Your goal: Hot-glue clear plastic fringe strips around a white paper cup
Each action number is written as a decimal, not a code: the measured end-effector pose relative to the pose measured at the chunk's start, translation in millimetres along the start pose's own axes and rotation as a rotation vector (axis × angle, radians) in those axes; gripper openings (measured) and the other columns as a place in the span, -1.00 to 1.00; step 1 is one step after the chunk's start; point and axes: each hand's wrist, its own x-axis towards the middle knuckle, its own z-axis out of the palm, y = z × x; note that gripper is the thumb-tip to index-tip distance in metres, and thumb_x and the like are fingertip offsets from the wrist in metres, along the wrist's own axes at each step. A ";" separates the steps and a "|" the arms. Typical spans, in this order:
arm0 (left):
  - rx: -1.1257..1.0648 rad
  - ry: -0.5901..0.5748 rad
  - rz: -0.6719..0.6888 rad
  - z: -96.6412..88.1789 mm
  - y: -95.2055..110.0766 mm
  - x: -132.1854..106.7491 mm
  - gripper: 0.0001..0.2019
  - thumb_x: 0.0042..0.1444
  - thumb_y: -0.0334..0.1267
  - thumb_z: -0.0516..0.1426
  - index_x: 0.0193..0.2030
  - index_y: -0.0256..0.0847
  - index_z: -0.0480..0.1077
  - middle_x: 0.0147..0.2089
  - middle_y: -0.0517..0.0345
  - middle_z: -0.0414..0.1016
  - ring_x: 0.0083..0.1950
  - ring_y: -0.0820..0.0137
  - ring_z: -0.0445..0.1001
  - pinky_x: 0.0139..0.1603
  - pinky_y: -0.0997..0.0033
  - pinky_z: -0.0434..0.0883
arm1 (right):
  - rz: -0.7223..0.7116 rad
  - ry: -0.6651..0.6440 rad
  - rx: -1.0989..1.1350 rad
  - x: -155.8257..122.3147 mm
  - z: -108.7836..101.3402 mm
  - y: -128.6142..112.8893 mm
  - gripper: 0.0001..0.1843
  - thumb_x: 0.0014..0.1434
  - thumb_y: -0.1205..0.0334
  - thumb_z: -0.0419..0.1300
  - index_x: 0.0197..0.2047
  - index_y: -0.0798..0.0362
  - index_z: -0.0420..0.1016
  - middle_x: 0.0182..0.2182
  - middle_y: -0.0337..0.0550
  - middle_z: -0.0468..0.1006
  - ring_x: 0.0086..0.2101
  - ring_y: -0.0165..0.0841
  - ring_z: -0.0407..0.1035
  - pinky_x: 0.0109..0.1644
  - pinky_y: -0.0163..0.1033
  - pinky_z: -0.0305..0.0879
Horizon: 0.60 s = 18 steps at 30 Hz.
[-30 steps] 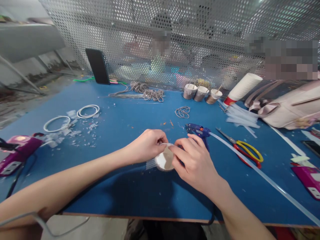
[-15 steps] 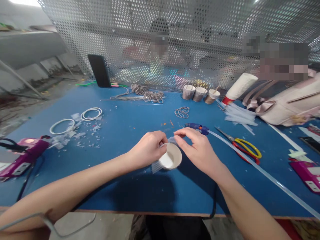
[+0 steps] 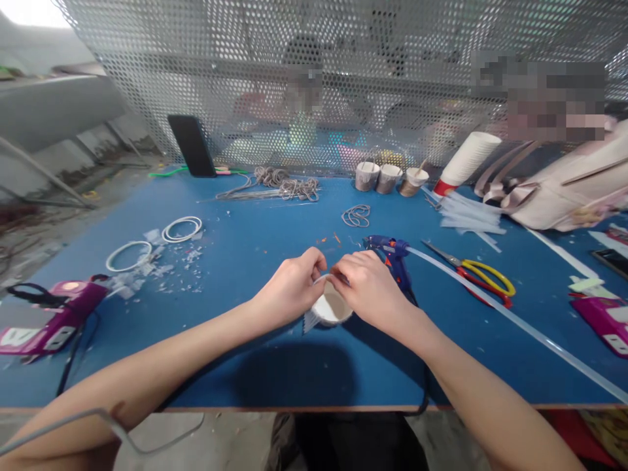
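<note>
A white paper cup (image 3: 333, 309) is held above the near middle of the table, tilted so that its inside shows. A strip of sheer whitish fabric (image 3: 310, 320) hangs at its left side. My left hand (image 3: 294, 282) is closed, thumb and fingers pinching the cup's far-left rim. My right hand (image 3: 369, 282) is closed at the far rim, its fingertips close to the left ones and partly hiding the edge. What lies between the right fingertips is hidden, probably the strip's edge at the rim. Right of my hands lies a blue hot glue gun (image 3: 395, 254) with a long clear glue stick (image 3: 490, 307).
Scissors (image 3: 471, 271) with red and yellow handles lie right. Farther back are several sheer strips (image 3: 471, 212), stacked paper cups (image 3: 468, 160), three wrapped cups (image 3: 390, 178), grey cord (image 3: 299, 188) and a phone (image 3: 192, 145). White rings (image 3: 181, 229) and scraps lie left, near a purple power strip (image 3: 59, 314).
My right hand has moved left, its fingertips now against the cup's far rim beside my left hand. The glue gun shows more fully. The view has shifted slightly.
</note>
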 end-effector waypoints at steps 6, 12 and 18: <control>0.080 -0.049 0.047 -6.5 3.4 -3.8 -0.90 0.02 -0.44 0.04 -0.35 -0.17 0.20 -0.51 0.34 0.26 -0.51 0.50 0.25 -0.46 0.51 0.17 | -0.018 0.005 -0.054 -0.3 -3.3 -2.6 -0.85 0.19 0.36 0.19 -0.43 0.12 0.48 -0.45 -0.16 0.56 -0.36 -0.28 0.41 -0.21 -0.19 0.07; 0.018 -0.086 -0.036 -11.4 4.4 -7.3 -0.85 -0.06 -0.43 0.06 -0.31 -0.18 0.21 -0.50 0.35 0.28 -0.47 0.49 0.29 -0.45 0.51 0.21 | -0.001 -0.005 -0.065 1.8 -2.4 -3.7 -0.85 0.20 0.33 0.19 -0.41 0.13 0.51 -0.43 -0.14 0.57 -0.35 -0.28 0.42 -0.20 -0.19 0.05; -0.014 -0.015 -0.097 -10.2 0.6 -5.5 -0.89 -0.02 -0.38 0.07 -0.31 -0.19 0.25 -0.49 0.33 0.31 -0.48 0.51 0.28 -0.44 0.51 0.24 | 0.024 -0.014 -0.029 4.2 -1.8 -7.8 -0.84 0.21 0.33 0.19 -0.39 0.16 0.53 -0.42 -0.11 0.58 -0.33 -0.28 0.42 -0.18 -0.18 0.04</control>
